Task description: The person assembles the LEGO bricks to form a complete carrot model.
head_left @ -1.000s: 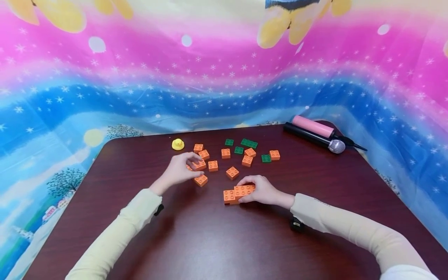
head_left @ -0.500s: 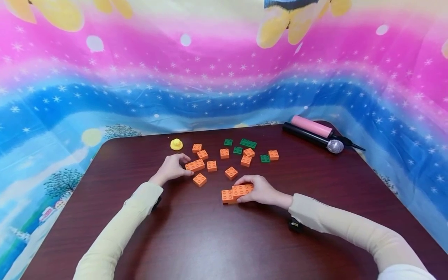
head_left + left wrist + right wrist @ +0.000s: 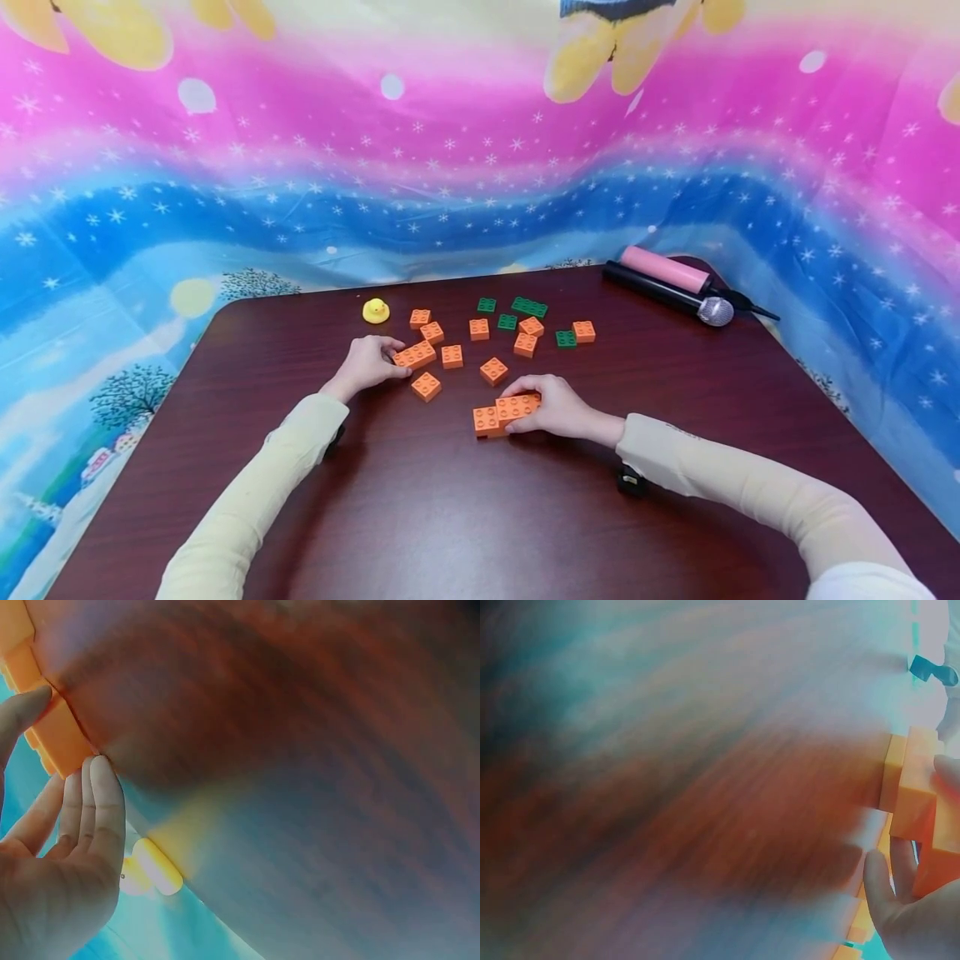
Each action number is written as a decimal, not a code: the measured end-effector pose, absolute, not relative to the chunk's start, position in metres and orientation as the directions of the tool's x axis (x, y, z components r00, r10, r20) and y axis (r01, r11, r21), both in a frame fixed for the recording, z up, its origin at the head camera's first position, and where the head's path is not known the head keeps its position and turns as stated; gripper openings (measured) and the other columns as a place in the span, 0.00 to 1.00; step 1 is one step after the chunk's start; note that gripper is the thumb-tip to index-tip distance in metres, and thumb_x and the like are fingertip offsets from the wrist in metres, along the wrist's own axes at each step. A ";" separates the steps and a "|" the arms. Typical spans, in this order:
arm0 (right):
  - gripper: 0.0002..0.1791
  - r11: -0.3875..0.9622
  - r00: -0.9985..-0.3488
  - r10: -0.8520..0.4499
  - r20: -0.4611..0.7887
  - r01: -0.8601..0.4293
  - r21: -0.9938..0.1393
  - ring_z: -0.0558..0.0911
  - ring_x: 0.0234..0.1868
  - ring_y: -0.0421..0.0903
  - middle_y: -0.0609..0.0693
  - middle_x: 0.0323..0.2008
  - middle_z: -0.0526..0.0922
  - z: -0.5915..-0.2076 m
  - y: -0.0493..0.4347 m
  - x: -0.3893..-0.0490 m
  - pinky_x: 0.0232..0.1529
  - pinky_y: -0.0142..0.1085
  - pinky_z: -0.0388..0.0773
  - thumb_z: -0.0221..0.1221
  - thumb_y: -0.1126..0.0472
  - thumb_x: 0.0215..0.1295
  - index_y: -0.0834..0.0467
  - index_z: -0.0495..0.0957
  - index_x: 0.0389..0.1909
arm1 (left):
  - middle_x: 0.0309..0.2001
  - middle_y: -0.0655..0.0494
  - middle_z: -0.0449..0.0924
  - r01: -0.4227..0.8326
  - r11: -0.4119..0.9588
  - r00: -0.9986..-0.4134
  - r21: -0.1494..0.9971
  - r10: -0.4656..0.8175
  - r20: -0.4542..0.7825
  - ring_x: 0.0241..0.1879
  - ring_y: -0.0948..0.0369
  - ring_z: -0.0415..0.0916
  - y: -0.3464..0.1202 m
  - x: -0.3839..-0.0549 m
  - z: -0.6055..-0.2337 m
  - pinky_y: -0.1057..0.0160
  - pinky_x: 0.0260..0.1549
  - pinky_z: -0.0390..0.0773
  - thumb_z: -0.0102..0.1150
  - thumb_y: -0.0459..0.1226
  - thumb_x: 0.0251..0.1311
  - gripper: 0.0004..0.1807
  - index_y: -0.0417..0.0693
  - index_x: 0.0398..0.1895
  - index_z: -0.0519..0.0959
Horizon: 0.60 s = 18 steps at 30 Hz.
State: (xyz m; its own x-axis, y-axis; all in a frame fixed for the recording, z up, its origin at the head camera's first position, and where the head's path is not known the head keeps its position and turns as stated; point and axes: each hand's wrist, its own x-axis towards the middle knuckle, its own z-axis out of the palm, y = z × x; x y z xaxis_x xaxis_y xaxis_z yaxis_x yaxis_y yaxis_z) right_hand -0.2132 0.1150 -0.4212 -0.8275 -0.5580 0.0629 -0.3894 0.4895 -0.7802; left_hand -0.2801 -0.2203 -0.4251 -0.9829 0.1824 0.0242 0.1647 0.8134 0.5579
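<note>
Left hand (image 3: pixel 365 364) pinches a long orange plastic brick (image 3: pixel 415 355), right hand (image 3: pixel 558 409) grips joined orange plastic bricks (image 3: pixel 506 412), over a glossy red-brown table (image 3: pixel 442 517) hemmed by pink-and-blue snowflake-printed cloth (image 3: pixel 450 192).

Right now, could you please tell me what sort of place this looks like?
Probably a makeshift play or filming corner: a cartoonish printed cloth hangs behind a table bearing toy bricks and a yellow duck.

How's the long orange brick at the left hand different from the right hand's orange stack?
The long brick looks one layer high; the stack is stepped. In the head view, the long brick slants; the stack runs nearly straight across. The long brick lies farther back than the stack. Both are orange and studded.
</note>
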 end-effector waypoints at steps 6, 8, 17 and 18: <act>0.21 0.489 -0.829 -0.555 0.066 -0.390 -0.780 0.76 0.43 0.44 0.47 0.45 0.83 -0.421 0.115 -0.214 0.47 0.39 0.71 0.73 0.54 0.47 0.51 0.83 0.45 | 0.39 0.45 0.82 0.135 0.803 -0.989 0.581 0.140 0.037 0.34 0.56 0.78 -0.223 -0.277 -0.423 0.59 0.36 0.77 0.72 0.43 0.48 0.22 0.40 0.45 0.82; 0.21 0.492 -0.830 -0.555 0.062 -0.388 -0.779 0.76 0.42 0.44 0.47 0.45 0.83 -0.421 0.115 -0.214 0.46 0.39 0.71 0.74 0.54 0.47 0.51 0.83 0.45 | 0.40 0.44 0.82 0.142 0.796 -0.989 0.589 0.134 0.056 0.35 0.55 0.78 -0.223 -0.274 -0.420 0.58 0.37 0.77 0.72 0.43 0.48 0.22 0.40 0.44 0.82; 0.21 0.500 -0.831 -0.552 0.065 -0.392 -0.773 0.76 0.42 0.43 0.47 0.45 0.83 -0.422 0.115 -0.213 0.46 0.39 0.71 0.73 0.54 0.48 0.50 0.83 0.45 | 0.43 0.43 0.84 0.214 0.707 -0.976 0.674 0.185 0.116 0.39 0.52 0.84 -0.204 -0.254 -0.395 0.55 0.40 0.82 0.74 0.40 0.46 0.22 0.41 0.45 0.82; 0.21 0.499 -0.832 -0.551 0.067 -0.393 -0.772 0.76 0.42 0.43 0.47 0.45 0.83 -0.422 0.115 -0.213 0.46 0.39 0.71 0.73 0.54 0.47 0.50 0.83 0.45 | 0.42 0.43 0.85 0.231 0.698 -0.971 0.678 0.205 0.120 0.39 0.52 0.84 -0.200 -0.251 -0.393 0.55 0.40 0.82 0.74 0.39 0.46 0.22 0.41 0.46 0.82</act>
